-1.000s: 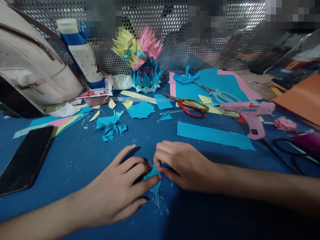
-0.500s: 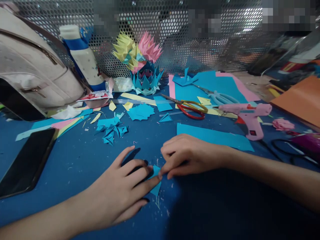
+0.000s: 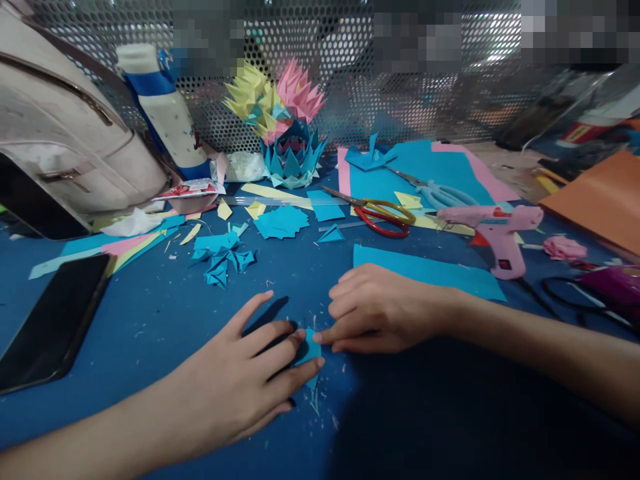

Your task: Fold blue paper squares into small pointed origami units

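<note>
The small blue paper [image 3: 309, 352] lies on the counter [image 3: 160, 333], under the fingers. It looks light, thin and easily creased, probably best held flat near its edges. The left hand [image 3: 235, 380] is spread wide, fingertips on it; the right hand [image 3: 385, 313] is curled, its index fingertip at the far edge, and whether it pinches I cannot tell. The fingers cover much of the paper. The blue strip [image 3: 425, 270] sits partly behind the right hand, with scissors [image 3: 361, 203] and a pink glue gun [image 3: 506, 230] beyond
</note>
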Demonstrator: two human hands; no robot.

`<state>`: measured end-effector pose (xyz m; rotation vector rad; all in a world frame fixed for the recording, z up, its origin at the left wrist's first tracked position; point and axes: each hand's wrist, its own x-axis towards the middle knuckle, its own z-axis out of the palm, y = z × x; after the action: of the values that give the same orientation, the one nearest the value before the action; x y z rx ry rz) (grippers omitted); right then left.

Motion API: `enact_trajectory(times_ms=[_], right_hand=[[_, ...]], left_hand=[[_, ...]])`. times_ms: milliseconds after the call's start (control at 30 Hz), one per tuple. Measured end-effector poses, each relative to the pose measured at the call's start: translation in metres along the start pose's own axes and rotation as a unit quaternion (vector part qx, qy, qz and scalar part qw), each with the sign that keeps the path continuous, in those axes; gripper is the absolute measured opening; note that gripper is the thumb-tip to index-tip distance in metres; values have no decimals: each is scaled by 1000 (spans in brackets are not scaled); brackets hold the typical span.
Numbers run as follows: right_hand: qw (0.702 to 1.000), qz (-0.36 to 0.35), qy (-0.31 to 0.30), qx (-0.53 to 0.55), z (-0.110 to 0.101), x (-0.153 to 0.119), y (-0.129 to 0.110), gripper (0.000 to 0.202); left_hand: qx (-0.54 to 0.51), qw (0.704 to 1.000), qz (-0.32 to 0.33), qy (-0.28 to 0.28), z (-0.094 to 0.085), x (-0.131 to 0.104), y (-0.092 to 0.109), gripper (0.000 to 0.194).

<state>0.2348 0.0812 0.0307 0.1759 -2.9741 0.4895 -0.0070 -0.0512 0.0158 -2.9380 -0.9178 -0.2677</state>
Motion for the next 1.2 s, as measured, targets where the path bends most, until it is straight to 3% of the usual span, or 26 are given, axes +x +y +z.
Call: enact_trajectory(times_ms=[333,633,867,967,1100,1200], right_hand=[[999,-38,-17,4,2,2,-16,27],[995,0,86,58,14,2,-2,45],[994,3,106,-21,16,1,-4,47],[992,52,118,-17,20,5,-11,39],[974,194,80,83,20,10,-21,16],[957,264,63,104,18,11,-26,17]], left_hand=[[6,999,39,28,2,-6,-6,38],[1,998,47,30,4,-4,-8,38],[-20,995,46,81,6,-5,-9,30],[-20,992,53,110,6,-4,-11,25],[-2,988,100,115,3,-4,-16,35],[9,986,119,115,2,-3,-17,38]])
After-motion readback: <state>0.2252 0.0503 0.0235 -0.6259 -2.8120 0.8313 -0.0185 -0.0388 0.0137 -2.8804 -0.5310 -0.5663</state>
